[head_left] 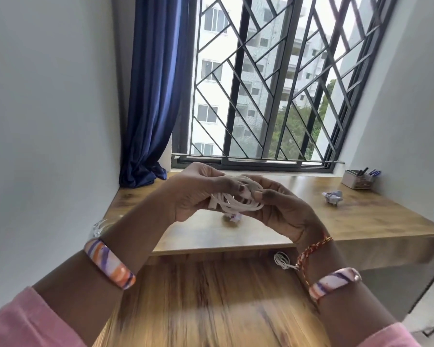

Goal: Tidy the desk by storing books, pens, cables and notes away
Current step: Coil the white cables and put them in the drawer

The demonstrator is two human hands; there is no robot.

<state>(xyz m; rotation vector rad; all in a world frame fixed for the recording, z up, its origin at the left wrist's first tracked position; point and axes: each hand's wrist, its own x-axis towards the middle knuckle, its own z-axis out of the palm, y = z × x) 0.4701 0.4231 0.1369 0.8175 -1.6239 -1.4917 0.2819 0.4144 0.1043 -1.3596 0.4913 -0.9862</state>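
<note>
A coiled white cable [238, 200] is held up above the wooden desk [361, 216]. My left hand [196, 194] grips the coil from the left and my right hand [281, 209] grips it from the right, with the fingers of both curled round the loops. A second, thinner white cable [282, 261] lies coiled on the lower wooden surface beside my right wrist. One crumpled paper note [332, 196] lies on the desk at the right. Another crumpled note [232, 217] sits partly hidden under the held cable.
A small metal holder with pens [358, 179] stands at the desk's far right corner near the wall. A blue curtain [150, 96] hangs at the left of the barred window. Something clear and shiny [99, 227] lies at the desk's left edge.
</note>
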